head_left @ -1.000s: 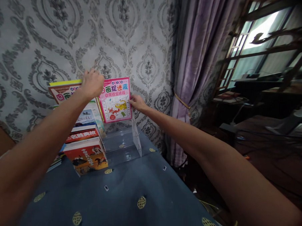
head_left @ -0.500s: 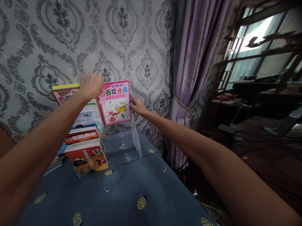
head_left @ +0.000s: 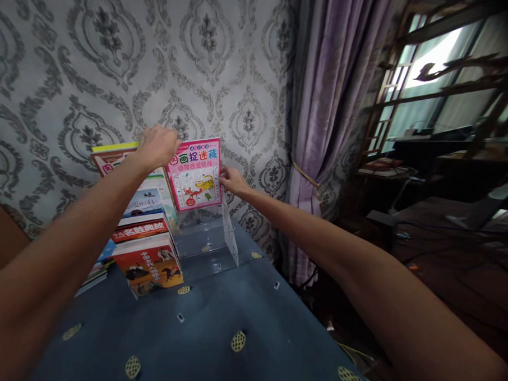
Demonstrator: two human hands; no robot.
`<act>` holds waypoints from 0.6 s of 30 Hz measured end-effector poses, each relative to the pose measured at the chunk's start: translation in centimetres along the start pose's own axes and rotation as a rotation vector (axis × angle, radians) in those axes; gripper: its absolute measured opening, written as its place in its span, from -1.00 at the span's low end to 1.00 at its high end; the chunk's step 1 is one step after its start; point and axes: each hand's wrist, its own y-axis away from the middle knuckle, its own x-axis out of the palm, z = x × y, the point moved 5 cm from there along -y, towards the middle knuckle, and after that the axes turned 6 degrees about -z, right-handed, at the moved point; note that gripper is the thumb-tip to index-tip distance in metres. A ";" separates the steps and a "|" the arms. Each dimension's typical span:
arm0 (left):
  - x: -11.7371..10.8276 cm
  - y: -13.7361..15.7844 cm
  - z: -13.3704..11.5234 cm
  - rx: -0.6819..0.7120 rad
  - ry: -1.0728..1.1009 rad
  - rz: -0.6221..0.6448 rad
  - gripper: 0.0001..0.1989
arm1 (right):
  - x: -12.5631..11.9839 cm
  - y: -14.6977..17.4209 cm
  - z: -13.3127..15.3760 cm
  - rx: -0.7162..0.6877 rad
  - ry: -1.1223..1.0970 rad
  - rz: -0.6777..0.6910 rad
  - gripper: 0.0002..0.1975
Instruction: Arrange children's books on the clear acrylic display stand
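Note:
A pink picture book point(head_left: 197, 179) with a yellow cat on its cover stands upright at the back of a clear plastic book rack point(head_left: 229, 236). At the book's upper left corner is my left hand point(head_left: 159, 145), closed, its fingertips hidden behind. My right hand point(head_left: 233, 182) pinches the book's right edge between thumb and fingers. Left of the pink book, the rack's tiers hold other books: an orange-red book point(head_left: 150, 269) in front, a red-banded book point(head_left: 140, 230) behind it, then a blue-covered book point(head_left: 143, 202). My left forearm partly covers the brown-edged book at the back.
The rack stands on a table with a dark blue cloth point(head_left: 210, 338), close to the patterned wall point(head_left: 206, 63). More books point(head_left: 92, 279) lie in a stack at the left. A purple curtain point(head_left: 329, 97) hangs to the right, beside a dark desk point(head_left: 445, 232) with cables.
The view has shifted slightly. Both hands stay on the pink book, which keeps nearly the same place at the back of the rack.

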 end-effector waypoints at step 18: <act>0.1 0.8 -0.6 0.012 0.038 -0.008 -0.49 | -0.5 1.0 0.1 0.010 -0.122 0.036 -0.64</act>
